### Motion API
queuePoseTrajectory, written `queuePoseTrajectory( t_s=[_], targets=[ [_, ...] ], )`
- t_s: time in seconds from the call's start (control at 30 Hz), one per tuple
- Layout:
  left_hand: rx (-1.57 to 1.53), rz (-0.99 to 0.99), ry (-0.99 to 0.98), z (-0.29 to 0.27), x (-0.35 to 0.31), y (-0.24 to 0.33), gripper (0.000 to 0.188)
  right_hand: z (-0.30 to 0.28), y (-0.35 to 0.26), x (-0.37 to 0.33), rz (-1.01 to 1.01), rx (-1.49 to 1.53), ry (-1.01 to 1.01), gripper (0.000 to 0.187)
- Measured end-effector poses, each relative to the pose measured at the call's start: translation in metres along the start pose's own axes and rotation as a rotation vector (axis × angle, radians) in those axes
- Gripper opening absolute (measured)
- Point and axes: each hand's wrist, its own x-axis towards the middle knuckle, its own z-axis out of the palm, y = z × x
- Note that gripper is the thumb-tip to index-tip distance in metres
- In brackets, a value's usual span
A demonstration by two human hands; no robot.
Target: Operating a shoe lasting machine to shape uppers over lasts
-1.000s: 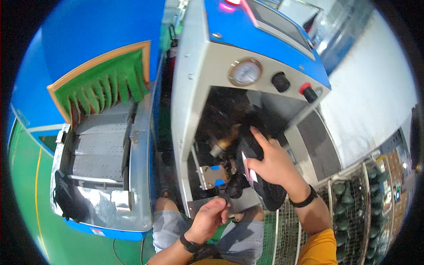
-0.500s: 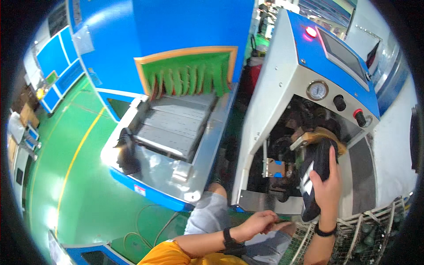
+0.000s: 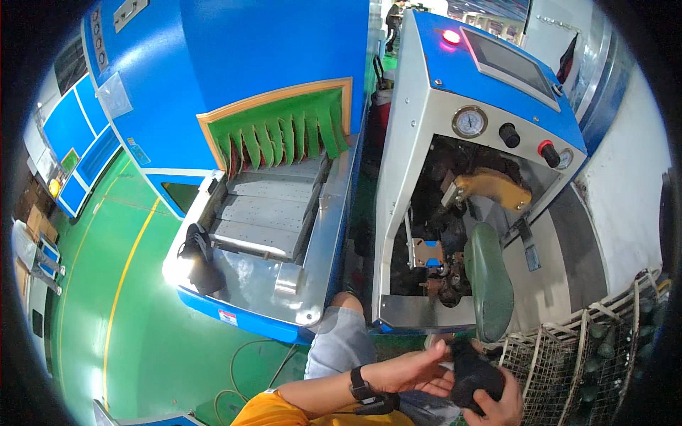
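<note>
A black shoe upper (image 3: 474, 380) is low in front of me, clasped by my right hand (image 3: 501, 405), whose fingers wrap round its lower end. My left hand (image 3: 415, 373) comes at it from the left, fingers stretched out and apart, right beside the black fabric; whether they touch it I cannot tell. Just beyond my hands a green foot-shaped last (image 3: 489, 284) stands bare, tilted, at the front of the machine. Above the last sits a curved tan pad (image 3: 497, 188) inside the machine opening.
The blue and white machine (image 3: 401, 163) has a gauge, knobs and a lit red button. To its left, a conveyor (image 3: 266, 206) runs out beneath green curtain strips; another black shoe (image 3: 202, 259) rests on its corner. A wire rack (image 3: 561, 369) holding dark green lasts stands at right.
The black upper has come off the green last and moved down toward me in my right hand. My left hand has opened and reached right to it. The view has shifted right.
</note>
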Motion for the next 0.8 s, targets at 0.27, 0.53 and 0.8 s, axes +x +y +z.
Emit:
queuePoseTrajectory(
  t_s=[0.27,0.53,0.8],
  targets=[
    [1.087,-0.016,0.404,-0.02,-0.022,-0.029,0.066,0.02,0.05,0.109,0.936,1.834,0.123,0.052],
    [1.272,-0.157,0.732,-0.015,-0.03,-0.031,0.073,0.027,0.035,0.108,0.578,1.998,0.488,0.063],
    [0.862,-0.007,0.718,-0.013,-0.035,-0.03,0.038,-0.035,0.081,-0.078,0.697,1.738,1.182,0.058]
  ],
)
